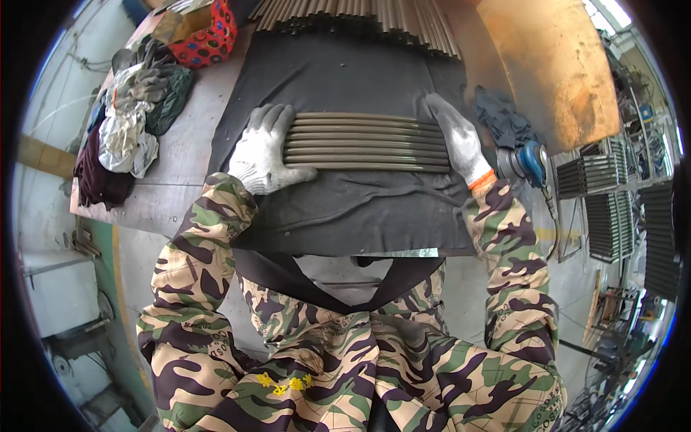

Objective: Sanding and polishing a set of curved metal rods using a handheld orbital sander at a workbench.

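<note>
A row of several slim brown metal tubes (367,142) lies side by side on the black cloth (338,209), running left to right in front of me. My left hand (263,151), in a white and grey glove, rests against their left ends, fingers stretched away from me and thumb spread along the near side. At the opposite ends, my right hand (458,137), gloved with an orange cuff, stands with straight fingers and its palm side against the tubes. Neither hand's fingers wrap round the tubes; the right thumb cannot be made out.
More brown tubes (360,16) are stacked at the far edge. Gloves and rags (133,115) lie left, near a red patterned box (209,39). On the right sit a dark cloth (504,119), a blue sander (531,162) with a cord, and a stained brown board (551,65). Racks (608,209) stand beyond.
</note>
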Action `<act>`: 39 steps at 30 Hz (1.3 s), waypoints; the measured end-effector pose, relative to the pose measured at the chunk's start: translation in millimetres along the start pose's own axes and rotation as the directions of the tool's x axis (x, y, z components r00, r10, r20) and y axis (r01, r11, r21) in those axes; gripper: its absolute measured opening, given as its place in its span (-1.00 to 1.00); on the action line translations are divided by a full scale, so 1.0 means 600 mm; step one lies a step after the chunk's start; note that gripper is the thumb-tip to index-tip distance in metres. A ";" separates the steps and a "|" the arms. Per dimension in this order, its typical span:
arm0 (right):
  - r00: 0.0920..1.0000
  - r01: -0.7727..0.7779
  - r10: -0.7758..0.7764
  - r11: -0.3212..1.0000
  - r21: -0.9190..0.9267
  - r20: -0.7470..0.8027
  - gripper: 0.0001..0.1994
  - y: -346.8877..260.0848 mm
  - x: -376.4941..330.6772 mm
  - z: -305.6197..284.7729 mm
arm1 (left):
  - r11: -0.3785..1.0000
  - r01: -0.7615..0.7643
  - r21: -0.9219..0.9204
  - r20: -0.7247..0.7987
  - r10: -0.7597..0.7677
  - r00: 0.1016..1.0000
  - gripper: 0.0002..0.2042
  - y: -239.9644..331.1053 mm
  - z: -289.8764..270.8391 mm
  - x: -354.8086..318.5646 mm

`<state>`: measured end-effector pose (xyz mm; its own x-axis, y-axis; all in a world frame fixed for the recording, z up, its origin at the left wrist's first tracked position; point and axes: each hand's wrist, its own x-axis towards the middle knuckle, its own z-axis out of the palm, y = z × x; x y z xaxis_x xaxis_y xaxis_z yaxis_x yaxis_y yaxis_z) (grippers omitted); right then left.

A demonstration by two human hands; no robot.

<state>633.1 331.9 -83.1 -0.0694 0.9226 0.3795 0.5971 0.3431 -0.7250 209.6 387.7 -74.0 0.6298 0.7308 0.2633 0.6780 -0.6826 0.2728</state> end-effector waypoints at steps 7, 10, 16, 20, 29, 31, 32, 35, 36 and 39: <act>0.968 -0.209 0.134 0.898 -0.386 -0.212 -0.59 -0.063 -0.004 -0.189 | 0.999 0.035 0.012 0.053 -0.036 0.998 0.16 0.010 -0.010 0.007; 0.944 -0.328 0.135 0.463 -0.823 -0.301 -0.47 -0.054 -0.035 -0.277 | 0.999 0.041 0.005 0.048 -0.041 0.998 0.14 0.010 -0.004 0.009; 0.881 -0.460 0.387 0.562 -0.687 -0.273 -0.27 -0.017 -0.104 -0.301 | 0.999 0.002 0.051 -0.007 -0.002 1.000 0.10 0.014 -0.008 0.012; 0.861 -0.453 0.453 0.480 -0.751 -0.229 -0.35 -0.010 -0.083 -0.309 | 0.990 -0.049 0.133 0.039 0.044 0.998 0.12 0.031 -0.023 0.023; 0.924 -0.331 0.357 0.564 -0.757 -0.137 -0.50 -0.164 -0.077 -0.354 | 0.988 0.028 0.150 0.004 -0.029 1.000 0.12 0.066 0.013 0.042; 0.975 -0.165 0.224 0.686 -0.708 -0.010 -0.44 -0.186 -0.073 -0.329 | 0.986 0.033 0.164 -0.006 -0.033 0.999 0.13 0.066 0.014 0.040; 0.982 -0.108 0.182 0.739 -0.665 0.043 -0.43 -0.191 -0.067 -0.313 | 0.986 0.046 0.163 0.022 -0.051 0.998 0.13 0.065 0.012 0.039; 0.975 -0.108 0.204 0.792 -0.601 0.093 -0.43 -0.193 -0.041 -0.267 | 0.989 0.059 0.133 0.037 -0.065 0.997 0.11 0.066 0.007 0.038; 0.965 -0.162 0.253 0.785 -0.598 0.072 -0.44 -0.192 -0.032 -0.251 | 0.984 0.093 0.151 0.068 -0.104 0.992 0.11 0.068 0.006 0.037; 0.955 -0.172 0.286 0.758 -0.629 0.083 -0.47 -0.204 -0.014 -0.214 | 0.985 0.077 0.153 0.059 -0.087 0.995 0.06 0.068 0.003 0.040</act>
<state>663.1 259.8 76.1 0.0377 0.9935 0.1072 0.9672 -0.0094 -0.2537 253.1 377.2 -58.2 0.5899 0.7863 0.1839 0.7744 -0.6154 0.1472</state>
